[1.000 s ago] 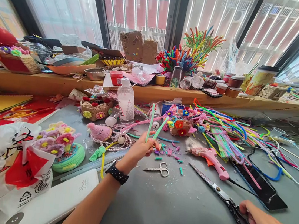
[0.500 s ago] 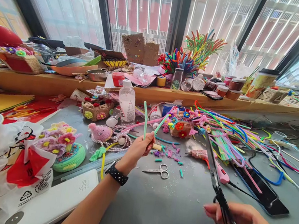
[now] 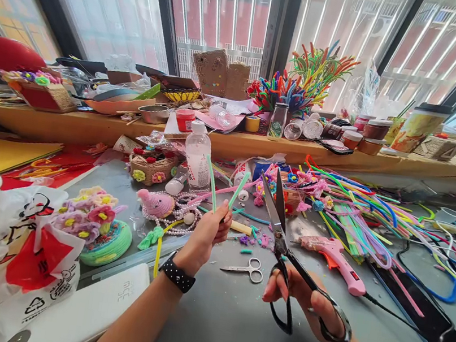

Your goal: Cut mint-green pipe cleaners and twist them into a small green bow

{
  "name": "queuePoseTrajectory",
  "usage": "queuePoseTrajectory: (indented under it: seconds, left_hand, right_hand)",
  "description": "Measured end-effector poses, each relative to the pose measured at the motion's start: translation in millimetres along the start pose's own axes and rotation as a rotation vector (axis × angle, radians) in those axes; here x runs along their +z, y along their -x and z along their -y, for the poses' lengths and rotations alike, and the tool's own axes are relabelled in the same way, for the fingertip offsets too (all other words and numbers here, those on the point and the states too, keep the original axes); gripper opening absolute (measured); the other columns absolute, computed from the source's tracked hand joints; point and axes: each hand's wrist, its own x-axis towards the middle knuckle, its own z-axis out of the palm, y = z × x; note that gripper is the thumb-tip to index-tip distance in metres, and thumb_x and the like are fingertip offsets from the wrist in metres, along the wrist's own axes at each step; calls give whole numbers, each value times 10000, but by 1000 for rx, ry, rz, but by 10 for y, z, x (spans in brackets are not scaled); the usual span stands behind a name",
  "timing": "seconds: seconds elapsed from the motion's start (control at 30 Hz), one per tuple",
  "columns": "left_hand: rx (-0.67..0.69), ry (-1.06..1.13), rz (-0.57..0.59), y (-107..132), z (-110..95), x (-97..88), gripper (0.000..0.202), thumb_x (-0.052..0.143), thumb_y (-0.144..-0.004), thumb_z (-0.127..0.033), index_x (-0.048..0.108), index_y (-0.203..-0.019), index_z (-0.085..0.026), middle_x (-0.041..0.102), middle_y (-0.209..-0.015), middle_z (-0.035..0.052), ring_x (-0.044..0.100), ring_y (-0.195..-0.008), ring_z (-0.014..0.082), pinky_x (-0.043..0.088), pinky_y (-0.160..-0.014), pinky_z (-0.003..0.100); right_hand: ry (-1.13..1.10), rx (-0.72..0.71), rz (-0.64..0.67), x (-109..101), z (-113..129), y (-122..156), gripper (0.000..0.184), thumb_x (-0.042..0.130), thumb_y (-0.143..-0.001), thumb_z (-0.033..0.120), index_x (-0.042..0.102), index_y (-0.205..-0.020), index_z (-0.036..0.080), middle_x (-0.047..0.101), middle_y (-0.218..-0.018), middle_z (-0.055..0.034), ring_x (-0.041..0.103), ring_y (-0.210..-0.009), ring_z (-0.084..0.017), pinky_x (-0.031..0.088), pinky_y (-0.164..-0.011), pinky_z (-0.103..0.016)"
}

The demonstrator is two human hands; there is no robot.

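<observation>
My left hand (image 3: 211, 227) is closed around a light green pipe cleaner (image 3: 212, 184), whose two ends stick up in a V above the fingers. My right hand (image 3: 307, 297) has its fingers through the handles of large black scissors (image 3: 280, 239). The blades are spread and point up and away, to the right of the left hand. Small silver scissors (image 3: 253, 270) lie on the grey table below the left hand. Cut bits of purple and teal pipe cleaner (image 3: 260, 240) are scattered behind them, beside a pale wooden stick (image 3: 240, 228).
A pink glue gun (image 3: 335, 255) with a cord and a black phone (image 3: 425, 315) lie on the right, near a heap of loose pipe cleaners (image 3: 358, 219). A bottle (image 3: 198, 158), crocheted flowers (image 3: 91, 213) and a white power bank (image 3: 105, 301) are on the left.
My right hand has brought the black scissors left and up, closer to my left hand, and their blades have spread apart. The left hand still grips the pipe cleaner. The view has shifted slightly.
</observation>
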Motion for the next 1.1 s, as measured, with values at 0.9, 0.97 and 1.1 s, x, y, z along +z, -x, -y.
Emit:
queuePoseTrajectory:
  seconds: [0.9, 0.97, 1.1]
  left_hand:
    - [214, -77, -175, -16, 29, -11, 265, 563, -703, -381, 603, -799, -137, 431, -601, -47, 293, -395, 11, 161, -352, 153]
    - [206, -111, -164, -8, 26, 7, 282, 552, -712, -378, 602, -865, -148, 453, -595, -45, 291, -393, 16, 156, -358, 156]
    - [209, -172, -165, 1, 19, 40, 302, 533, -723, -383, 600, -908, -153, 469, -584, -43, 300, -395, 25, 158, -366, 165]
  right_hand:
    - [231, 58, -368, 2, -18, 57, 284, 590, -724, 341, 564, -954, 176, 635, -826, -72, 602, -644, -167, 512, -601, -294]
    - [244, 69, -394, 0, -6, 58, 236, 588, -723, 352, 580, -879, 176, 634, -850, -75, 610, -677, -174, 511, -643, -303]
    - [141, 106, -353, -33, -2, 65, 272, 585, -703, 426, 581, -787, 168, 633, -918, -105, 597, -878, -247, 458, -808, -391]
